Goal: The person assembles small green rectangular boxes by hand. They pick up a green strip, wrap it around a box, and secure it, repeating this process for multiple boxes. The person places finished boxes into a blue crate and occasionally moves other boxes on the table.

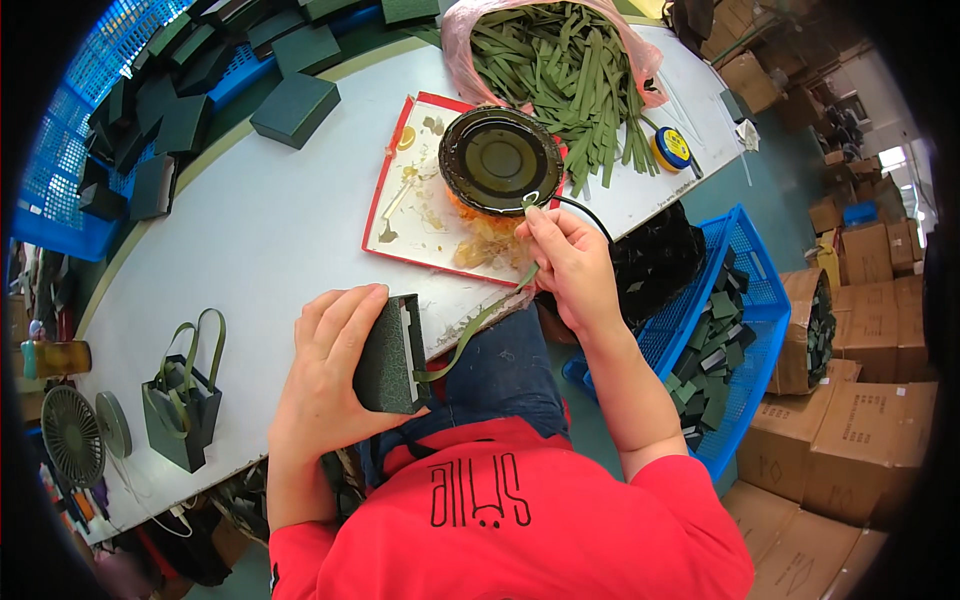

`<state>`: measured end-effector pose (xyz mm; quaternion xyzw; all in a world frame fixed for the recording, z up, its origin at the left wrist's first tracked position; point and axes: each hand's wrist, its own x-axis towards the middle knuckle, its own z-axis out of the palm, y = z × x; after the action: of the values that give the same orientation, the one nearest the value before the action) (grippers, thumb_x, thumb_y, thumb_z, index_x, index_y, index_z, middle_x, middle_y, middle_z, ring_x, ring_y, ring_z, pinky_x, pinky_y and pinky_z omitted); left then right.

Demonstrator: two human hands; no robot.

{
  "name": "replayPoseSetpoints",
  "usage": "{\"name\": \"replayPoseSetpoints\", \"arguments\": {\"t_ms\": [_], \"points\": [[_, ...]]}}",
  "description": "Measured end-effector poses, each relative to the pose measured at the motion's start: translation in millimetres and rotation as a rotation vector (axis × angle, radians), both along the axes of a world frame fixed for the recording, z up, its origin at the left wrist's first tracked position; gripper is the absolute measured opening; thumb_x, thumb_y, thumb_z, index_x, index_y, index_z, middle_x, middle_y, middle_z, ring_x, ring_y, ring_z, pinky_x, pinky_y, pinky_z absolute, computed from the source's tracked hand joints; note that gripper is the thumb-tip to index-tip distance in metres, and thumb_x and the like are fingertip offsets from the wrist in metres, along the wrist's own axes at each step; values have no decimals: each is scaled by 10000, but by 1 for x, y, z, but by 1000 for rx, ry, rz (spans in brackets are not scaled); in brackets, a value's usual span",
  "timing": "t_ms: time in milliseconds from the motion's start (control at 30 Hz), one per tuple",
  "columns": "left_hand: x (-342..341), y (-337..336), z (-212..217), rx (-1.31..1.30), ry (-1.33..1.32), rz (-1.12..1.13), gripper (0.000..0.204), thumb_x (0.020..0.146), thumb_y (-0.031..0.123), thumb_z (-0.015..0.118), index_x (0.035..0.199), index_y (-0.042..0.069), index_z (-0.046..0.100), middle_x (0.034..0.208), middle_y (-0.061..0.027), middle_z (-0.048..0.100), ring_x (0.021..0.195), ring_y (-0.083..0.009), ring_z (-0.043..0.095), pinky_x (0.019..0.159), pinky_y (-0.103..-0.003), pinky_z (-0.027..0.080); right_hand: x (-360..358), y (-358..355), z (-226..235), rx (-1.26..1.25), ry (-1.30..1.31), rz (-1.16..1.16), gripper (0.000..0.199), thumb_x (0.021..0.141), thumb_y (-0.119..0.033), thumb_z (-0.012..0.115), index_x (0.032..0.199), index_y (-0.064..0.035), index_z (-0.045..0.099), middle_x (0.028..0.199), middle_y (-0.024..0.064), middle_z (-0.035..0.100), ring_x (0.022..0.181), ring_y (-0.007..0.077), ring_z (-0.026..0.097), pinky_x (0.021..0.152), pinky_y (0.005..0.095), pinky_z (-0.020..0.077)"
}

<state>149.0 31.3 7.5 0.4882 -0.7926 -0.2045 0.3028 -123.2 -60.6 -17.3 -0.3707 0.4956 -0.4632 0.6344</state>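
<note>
My left hand [318, 365] is closed around a small dark green box [390, 360], held on its side at the table's near edge. From the box's right side a green ribbon [468, 338] runs up to my right hand [572, 262]. That hand pinches the ribbon near its far end, fingertips at the near rim of a round black pan [500, 158]. Dark, shiny liquid fills the pan, and amber, glue-like residue crusts its side. Whether the ribbon's tip touches the liquid, I cannot tell. Beneath the pan lies a stained white tray [392, 215] with a red rim.
Green ribbon strips [560, 75] fill a pink plastic bag behind the pan. A small green bag with handles [183, 410] stands at left, near a fan [72, 435]. Blue crates [65, 165] hold boxes at far left; another blue crate [745, 300] sits at right. A black cable [590, 215] leaves the pan.
</note>
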Motion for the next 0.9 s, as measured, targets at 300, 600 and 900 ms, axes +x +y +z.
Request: {"name": "replayPoseSetpoints", "arguments": {"t_ms": [300,600,900], "points": [[3,1,-2,16,-39,-3,1123,466,266,965,1444,7,477,1383,-170,520,1262,-405,486,1045,-489,442,-5,-1,1,82,-84,16,255,1002,-263,647,877,-41,654,616,-78,450,481,3,314,438,197,229],[5,0,4,36,47,-24,1018,531,294,945,1410,20,510,1382,-147,541,1260,-385,487,1059,-487,415,0,38,13,-116,32,198,210,1015,-215,627,940,-23,669,717,-57,560,591,-10,423,522,189,306],[3,-4,9,16,90,-162,980,544,244,909,1408,7,511,1389,-139,541,1233,-372,499,1040,-471,438,28,46,28,63,43,652,215,1014,-198,644,912,-10,664,832,-20,659,752,19,570,668,205,452]]}}
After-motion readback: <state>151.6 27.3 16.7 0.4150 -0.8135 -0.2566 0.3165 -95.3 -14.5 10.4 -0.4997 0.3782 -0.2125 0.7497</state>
